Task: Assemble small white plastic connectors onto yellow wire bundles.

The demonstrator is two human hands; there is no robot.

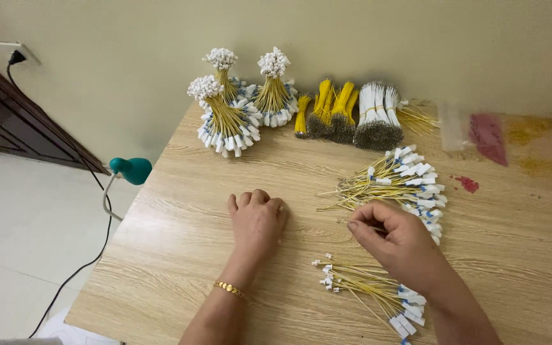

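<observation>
Yellow wires (388, 182) with white tags at one end lie fanned in a loose pile on the wooden counter (180, 236), just beyond the right hand, and a second, smaller pile of wires (368, 287) with small white plugs at the near end lies just beside that wrist. Going from the left: a teal lamp (132, 169) hangs off the counter's left edge with its black cord trailing over the floor; at the back stand three tied bundles (228, 118), flared like little sheaves with white plug heads on top; next to them lie short yellow bunches (330, 112), then a white bunch (378, 115), and far right a clear bag (474, 131) with something pink in it. The left hand (257, 220) rests knuckles-up on bare wood, its grip curled closed on nothing that shows, a gold bracelet (230, 289) on the wrist. The right hand (394, 239) has thumb and forefinger pinched on what looks like a single thin wire at the near edge of the fanned pile. These wires seem very light, thin and springy, apt to tangle and slide over each other; the tagged or plugged end likely gives the firmest place to take hold, the bare middle the easiest to bend.
</observation>
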